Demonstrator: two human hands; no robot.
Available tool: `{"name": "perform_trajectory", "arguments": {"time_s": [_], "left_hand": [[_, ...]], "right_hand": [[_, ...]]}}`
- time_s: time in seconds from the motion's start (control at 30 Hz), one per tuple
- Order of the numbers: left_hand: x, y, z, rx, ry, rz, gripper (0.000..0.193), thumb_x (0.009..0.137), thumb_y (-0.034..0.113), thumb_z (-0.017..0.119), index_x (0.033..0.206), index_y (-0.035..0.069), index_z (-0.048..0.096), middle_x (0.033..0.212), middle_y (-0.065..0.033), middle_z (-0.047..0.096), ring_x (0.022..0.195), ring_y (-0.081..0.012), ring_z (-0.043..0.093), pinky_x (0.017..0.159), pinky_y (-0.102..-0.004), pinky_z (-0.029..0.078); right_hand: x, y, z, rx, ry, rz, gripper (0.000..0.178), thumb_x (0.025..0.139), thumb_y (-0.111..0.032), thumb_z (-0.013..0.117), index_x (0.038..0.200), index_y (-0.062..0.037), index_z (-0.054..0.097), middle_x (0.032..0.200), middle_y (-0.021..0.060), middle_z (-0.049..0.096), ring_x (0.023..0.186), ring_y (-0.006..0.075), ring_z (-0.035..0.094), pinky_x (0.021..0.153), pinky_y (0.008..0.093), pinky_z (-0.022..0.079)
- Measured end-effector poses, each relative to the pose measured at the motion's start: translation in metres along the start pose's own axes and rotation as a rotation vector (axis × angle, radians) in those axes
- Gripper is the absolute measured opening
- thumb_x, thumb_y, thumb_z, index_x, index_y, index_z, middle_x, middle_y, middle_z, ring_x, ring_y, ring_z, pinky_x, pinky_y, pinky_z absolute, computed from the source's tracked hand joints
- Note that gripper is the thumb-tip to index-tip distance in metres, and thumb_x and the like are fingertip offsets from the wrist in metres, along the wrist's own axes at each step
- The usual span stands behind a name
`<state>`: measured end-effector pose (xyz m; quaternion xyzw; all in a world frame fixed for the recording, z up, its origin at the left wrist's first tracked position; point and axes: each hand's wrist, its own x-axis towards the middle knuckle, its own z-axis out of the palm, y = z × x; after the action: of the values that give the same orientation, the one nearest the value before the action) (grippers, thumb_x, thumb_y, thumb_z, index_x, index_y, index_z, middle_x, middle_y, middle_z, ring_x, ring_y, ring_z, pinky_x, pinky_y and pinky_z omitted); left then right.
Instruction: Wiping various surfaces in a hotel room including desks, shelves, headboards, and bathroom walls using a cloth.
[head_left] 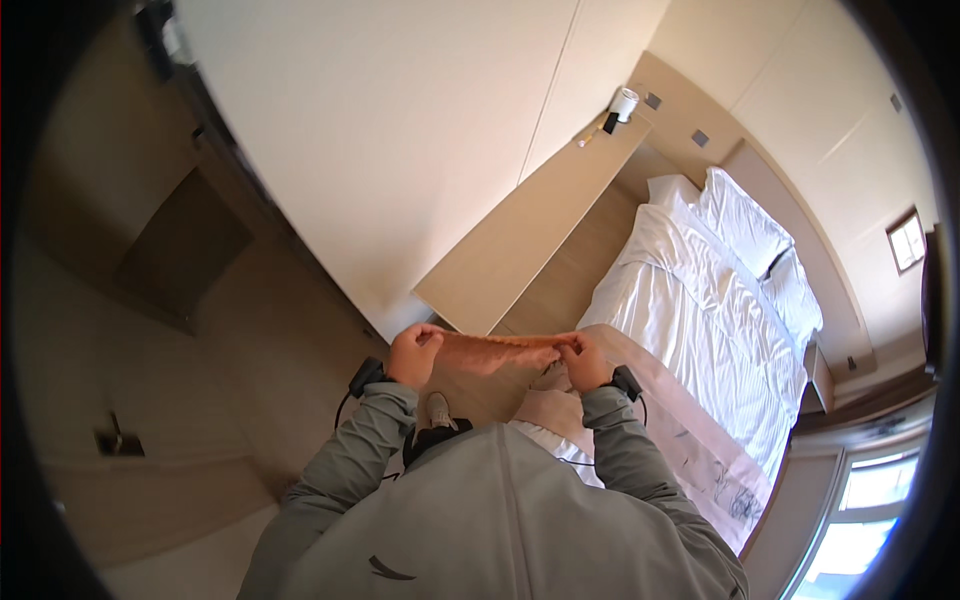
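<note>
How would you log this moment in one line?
left hand: pinching one end; right hand: pinching other end; orange-brown cloth: stretched between; white bedding: rumpled

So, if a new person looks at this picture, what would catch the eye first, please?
Probably the orange-brown cloth near the middle, stretched between the person's left grip and right grip. Next would come the bed with rumpled white bedding, to the right of it. The bright window at the lower right also stands out.
</note>
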<state>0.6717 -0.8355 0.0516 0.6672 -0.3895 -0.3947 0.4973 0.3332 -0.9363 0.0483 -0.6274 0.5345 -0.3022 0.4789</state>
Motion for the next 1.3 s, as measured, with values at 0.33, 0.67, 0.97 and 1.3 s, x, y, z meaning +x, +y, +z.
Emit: {"name": "perform_trajectory", "arguments": {"time_s": [0.33, 0.67, 0.97, 1.3], "left_hand": [[0.139, -0.066, -0.023, 0.317, -0.117, 0.127, 0.030, 0.089, 0.016, 0.071, 0.112, -0.003, 0.065, 0.109, -0.0183, 0.070, 0.099, -0.0256, 0.068, 0.088, -0.0381, 0.054], [0.104, -0.109, -0.086, 0.412, -0.273, -0.330, 0.037, 0.088, 0.024, 0.072, 0.115, 0.000, 0.066, 0.111, -0.0227, 0.069, 0.102, -0.0318, 0.067, 0.091, -0.0419, 0.052], [0.060, -0.084, -0.127, 0.356, -0.188, -0.543, 0.030, 0.093, 0.022, 0.068, 0.116, 0.002, 0.064, 0.103, -0.0139, 0.071, 0.094, -0.0209, 0.067, 0.084, -0.0357, 0.053], [-0.018, -0.119, -0.119, 0.323, -0.121, -0.923, 0.033, 0.096, 0.025, 0.069, 0.119, 0.002, 0.064, 0.107, -0.0091, 0.070, 0.100, -0.0158, 0.066, 0.088, -0.0320, 0.053]], "right_hand": [[0.078, 0.045, 0.086, -0.184, -0.071, -0.052, 0.052, 0.087, -0.015, 0.076, 0.134, -0.0038, 0.058, 0.133, 0.0176, 0.064, 0.122, 0.0290, 0.063, 0.100, 0.0370, 0.053], [0.070, 0.068, 0.120, -0.661, -0.514, 0.339, 0.063, 0.088, -0.038, 0.073, 0.141, -0.0084, 0.056, 0.138, 0.0221, 0.060, 0.129, 0.0384, 0.056, 0.109, 0.0442, 0.045], [0.241, 0.123, 0.148, -0.661, -0.206, 0.066, 0.068, 0.087, -0.033, 0.071, 0.145, -0.0049, 0.050, 0.150, 0.0252, 0.047, 0.140, 0.0405, 0.044, 0.118, 0.0481, 0.034], [0.375, 0.169, 0.272, -0.911, -0.138, -0.031, 0.077, 0.098, -0.037, 0.053, 0.161, -0.0045, 0.022, 0.169, 0.0146, 0.015, 0.156, 0.0329, 0.012, 0.126, 0.0509, 0.014]]}}
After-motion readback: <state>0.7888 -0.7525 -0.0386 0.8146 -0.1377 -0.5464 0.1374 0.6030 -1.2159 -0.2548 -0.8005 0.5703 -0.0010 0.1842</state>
